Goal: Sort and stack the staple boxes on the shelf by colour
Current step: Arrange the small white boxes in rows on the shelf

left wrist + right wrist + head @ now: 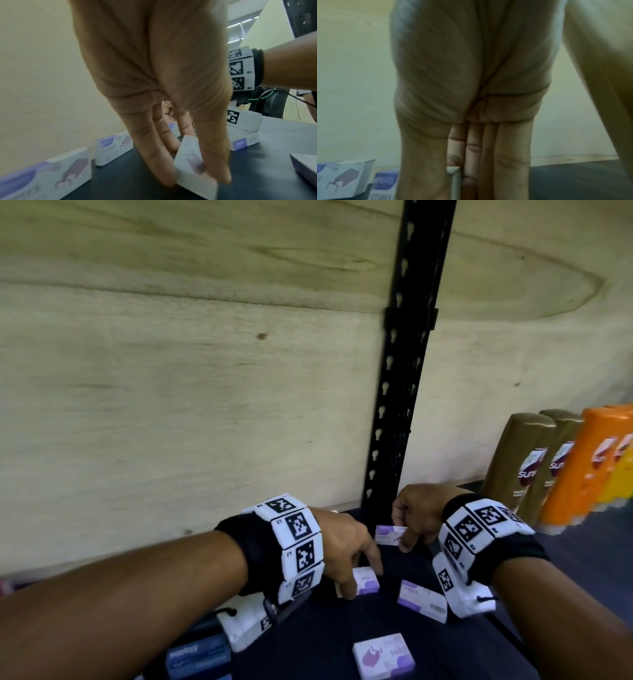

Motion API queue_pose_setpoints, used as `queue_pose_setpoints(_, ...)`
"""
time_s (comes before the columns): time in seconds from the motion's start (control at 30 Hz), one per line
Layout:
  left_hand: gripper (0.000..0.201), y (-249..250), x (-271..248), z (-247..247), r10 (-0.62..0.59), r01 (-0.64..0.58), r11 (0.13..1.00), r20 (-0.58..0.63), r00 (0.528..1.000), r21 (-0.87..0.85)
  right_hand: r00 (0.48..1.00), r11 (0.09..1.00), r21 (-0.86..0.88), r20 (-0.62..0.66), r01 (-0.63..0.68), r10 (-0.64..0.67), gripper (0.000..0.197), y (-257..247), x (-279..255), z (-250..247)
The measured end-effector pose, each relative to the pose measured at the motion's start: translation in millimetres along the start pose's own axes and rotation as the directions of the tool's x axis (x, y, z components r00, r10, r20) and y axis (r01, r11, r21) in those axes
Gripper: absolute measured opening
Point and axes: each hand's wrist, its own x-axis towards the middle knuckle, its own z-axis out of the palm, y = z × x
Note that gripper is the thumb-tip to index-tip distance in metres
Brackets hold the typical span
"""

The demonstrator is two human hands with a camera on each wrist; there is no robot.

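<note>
Head view: the left hand point(346, 546) pinches a purple box point(367, 581) low on the dark shelf point(308, 642); the right hand point(416, 517) pinches a second box point(388, 534) nearer the plywood wall point(205, 371); two more purple boxes point(422, 601) lie loose between the wrists and nearer the camera; blue boxes point(198, 655) sit at the lower left; a black upright point(404, 392) rises behind the hands; bottles point(520, 463) stand far right.

Left wrist view: fingers point(150, 152) and thumb grip the tilted box point(192, 162); other purple boxes point(113, 148) line the wall.

Right wrist view: the fingers point(510, 162) clasp a box edge point(454, 181); two boxes point(346, 177) stand left.
</note>
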Motion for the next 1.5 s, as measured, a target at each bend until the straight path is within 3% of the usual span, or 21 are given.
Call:
queue_pose_setpoints(0.17, 0.046, -16, -21, 0, -0.079, 0.076, 0.978, -0.004, 0.997, -0.195, 1.000, 0.999, -0.039, -0.018, -0.018, 0.017, 0.029, -7, -5, 2)
queue_pose_setpoints(0.33, 0.041, -27, -43, 4, -0.131, 0.107, 0.969, -0.097, 0.987, -0.221, 1.000, 0.970, -0.244, -0.027, -0.010, 0.003, 0.037, -23, -12, 3)
queue_pose_setpoints(0.43, 0.035, -33, -60, 1, -0.153, 0.130, 0.967, -0.094, 0.984, -0.221, 0.999, 0.955, -0.295, -0.043, -0.010, -0.003, 0.033, -30, -15, 5)
queue_pose_setpoints(0.53, 0.035, -37, -74, 3, -0.205, 0.193, 0.969, -0.065, 0.977, -0.157, 0.998, 0.957, -0.289, -0.066, -0.019, 0.000, 0.030, -32, -19, 8)
queue_pose_setpoints(0.77, 0.027, -35, -84, 14, -0.355, 0.372, 0.896, -0.113, 0.928, 0.243, 0.995, 0.943, -0.329, -0.067, 0.051, -0.077, 0.025, -57, -31, 6)
queue_pose_setpoints(0.97, 0.013, -36, -73, 12, -0.418, 0.448, 0.844, -0.162, 0.894, 0.294, 0.988, 0.918, -0.375, -0.028, 0.128, -0.149, 0.029, -83, -33, 7)
queue_pose_setpoints(1.07, 0.042, -41, -69, 10, -0.386, 0.409, 0.870, -0.138, 0.912, 0.273, 0.988, 0.924, -0.353, 0.000, 0.144, -0.154, 0.033, -93, -34, 5)
queue_pose_setpoints(1.27, 0.044, -42, -64, 4, -0.378, 0.385, 0.891, -0.078, 0.922, 0.238, 0.989, 0.955, -0.256, 0.018, 0.148, -0.148, 0.020, -95, -29, 2)
queue_pose_setpoints(1.5, 0.044, -43, -55, 6, -0.400, 0.418, 0.891, -0.132, 0.907, 0.176, 0.993, 0.982, -0.155, 0.067, 0.107, -0.097, 0.023, -85, -15, 0)
